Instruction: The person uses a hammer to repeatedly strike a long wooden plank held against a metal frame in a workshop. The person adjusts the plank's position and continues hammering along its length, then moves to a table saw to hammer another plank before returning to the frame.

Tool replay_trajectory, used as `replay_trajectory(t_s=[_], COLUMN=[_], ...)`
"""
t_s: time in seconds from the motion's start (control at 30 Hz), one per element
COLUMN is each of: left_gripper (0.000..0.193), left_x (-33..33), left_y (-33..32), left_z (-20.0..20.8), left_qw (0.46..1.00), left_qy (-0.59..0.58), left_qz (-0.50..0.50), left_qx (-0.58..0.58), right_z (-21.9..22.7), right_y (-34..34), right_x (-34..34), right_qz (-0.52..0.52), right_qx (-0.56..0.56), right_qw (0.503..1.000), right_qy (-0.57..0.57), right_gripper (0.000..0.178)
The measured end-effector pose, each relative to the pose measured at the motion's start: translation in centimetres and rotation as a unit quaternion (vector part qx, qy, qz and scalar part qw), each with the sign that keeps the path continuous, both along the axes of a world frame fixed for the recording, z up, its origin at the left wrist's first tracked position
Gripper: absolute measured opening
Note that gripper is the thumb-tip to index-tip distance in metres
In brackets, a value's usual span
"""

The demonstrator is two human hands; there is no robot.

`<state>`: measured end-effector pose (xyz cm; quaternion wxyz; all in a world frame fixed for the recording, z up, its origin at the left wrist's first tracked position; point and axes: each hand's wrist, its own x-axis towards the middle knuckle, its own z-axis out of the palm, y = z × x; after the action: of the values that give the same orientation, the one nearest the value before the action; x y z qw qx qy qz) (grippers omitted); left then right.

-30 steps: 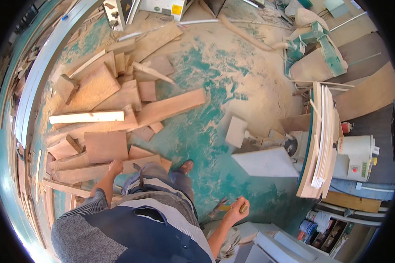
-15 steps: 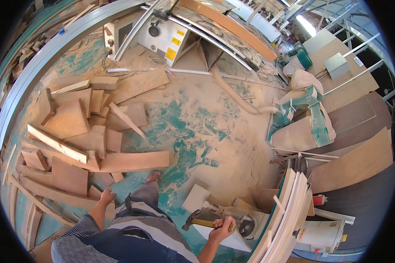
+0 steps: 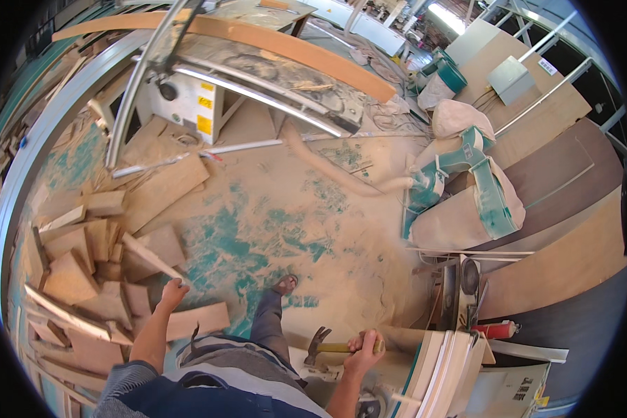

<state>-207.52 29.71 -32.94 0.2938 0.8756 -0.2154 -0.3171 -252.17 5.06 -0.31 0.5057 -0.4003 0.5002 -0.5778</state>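
My right hand (image 3: 364, 351) is wrapped round the yellow handle of a claw hammer (image 3: 318, 346), whose dark metal head points left in front of my body. My left hand (image 3: 172, 294) is held forward at the left with its fingers curled in. Whether something small sits in those fingers I cannot make out. Below and beyond that hand lies a heap of wood offcuts (image 3: 74, 282), blocks and planks at mixed angles. One sandalled foot (image 3: 285, 283) is stepping forward on the sawdust-covered green floor (image 3: 237, 230).
A white sliding table saw (image 3: 181, 108) stands ahead on the left, a long orange-brown board (image 3: 292, 50) across it. At the right is a green dust collector (image 3: 491, 195) with cloth bags and a hose (image 3: 327, 167) along the floor. Stacked boards (image 3: 432, 369) and a red cylinder (image 3: 496, 329) are near right.
I have moved forward, and the dust collector and saw appear nearer. My left hand has swung forward, and the hammer has risen a little in my right hand.
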Motion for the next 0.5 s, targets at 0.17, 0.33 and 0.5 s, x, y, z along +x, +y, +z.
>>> replay_trajectory(t_s=[0.17, 0.33, 0.5], left_gripper=[0.032, 0.031, 0.027], left_x=[-1.5, -3.1, 0.5], left_y=[-18.0, -32.1, -47.1], left_z=[2.0, 5.8, 9.6], left_qw=[0.997, 0.991, 0.982], left_qy=[0.050, 0.073, -0.003], left_qz=[-0.006, 0.026, 0.041], left_qx=[-0.063, -0.106, -0.184], right_z=[-0.7, 4.3, 11.7], right_y=[-17.6, -34.0, -49.7], right_x=[2.2, 4.5, 8.6], right_qz=[0.023, 0.026, 0.115], right_qx=[-0.002, -0.053, -0.126], right_qw=[1.000, 0.997, 0.985], right_qy=[0.000, -0.046, -0.009], right_gripper=[0.023, 0.023, 0.021])
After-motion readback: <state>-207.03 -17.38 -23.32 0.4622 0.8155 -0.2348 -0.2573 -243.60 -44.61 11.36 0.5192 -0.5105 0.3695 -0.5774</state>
